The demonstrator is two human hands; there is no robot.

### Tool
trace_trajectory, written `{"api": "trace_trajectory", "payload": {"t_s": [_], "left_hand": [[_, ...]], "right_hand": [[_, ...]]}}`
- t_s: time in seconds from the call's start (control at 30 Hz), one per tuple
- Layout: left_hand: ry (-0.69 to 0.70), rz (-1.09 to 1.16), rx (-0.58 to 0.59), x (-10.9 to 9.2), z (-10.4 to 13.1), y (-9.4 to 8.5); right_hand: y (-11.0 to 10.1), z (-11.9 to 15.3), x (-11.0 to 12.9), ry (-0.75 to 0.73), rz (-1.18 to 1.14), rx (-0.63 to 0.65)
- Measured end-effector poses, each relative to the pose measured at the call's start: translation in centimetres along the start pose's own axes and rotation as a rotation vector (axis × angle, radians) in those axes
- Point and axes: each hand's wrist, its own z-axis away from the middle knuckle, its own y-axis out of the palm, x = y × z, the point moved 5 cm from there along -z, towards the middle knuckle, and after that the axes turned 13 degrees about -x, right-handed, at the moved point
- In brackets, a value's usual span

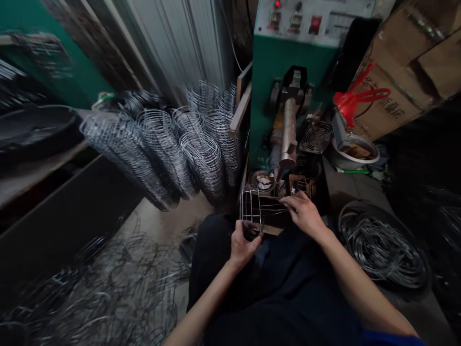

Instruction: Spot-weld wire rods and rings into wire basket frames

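Low in front of a green machine (262, 96), my left hand (244, 246) is closed round the lower edge of a small wire frame (251, 204) with crossing bars. My right hand (304, 214) pinches the end of thin metal wires (274, 207) stretching sideways from the frame; whether they belong to it I cannot tell. Both hands are just below the machine's round metal arm (288, 132) and its tip. A small round dish (262, 182) with white scraps sits behind the frame.
Tall stacks of wire rings (205, 163) stand to the left. Loose wire pieces (126, 283) litter the floor. To the right are a coil of wire (383, 245), a metal bowl (372, 159), a red plastic bag (347, 106) and cardboard boxes (403, 91).
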Motion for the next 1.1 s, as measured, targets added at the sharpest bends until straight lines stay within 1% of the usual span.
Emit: {"api": "trace_trajectory", "payload": {"t_s": [0.1, 0.17, 0.3, 0.43, 0.6, 0.83, 1.1], "left_hand": [[-0.018, -0.001, 0.021, 0.0, -0.2, 0.3], [-0.03, 0.013, 0.022, 0.0, -0.4, 0.3], [-0.046, 0.039, 0.009, -0.1, -0.9, 0.3], [-0.083, 0.076, 0.016, -0.3, -1.4, 0.2], [-0.08, 0.106, 0.023, -0.6, -2.3, 0.4], [-0.063, 0.115, -0.011, -0.6, -3.8, 0.7], [-0.074, 0.131, -0.012, -1.1, -4.2, 0.4]], "right_hand": [[0.7, -0.1, -0.8, 0.007, 0.022, 0.024], [1.1, 0.0, -0.9, -0.012, 0.051, 0.037], [1.0, -0.1, -0.5, -0.064, 0.129, -0.022], [0.6, -0.7, 0.1, -0.101, 0.039, -0.089], [0.5, -1.9, -0.3, -0.084, -0.051, -0.14], [0.6, -3.4, -0.8, -0.079, -0.058, -0.147], [0.3, -3.8, -0.5, -0.108, -0.106, -0.153]]}}
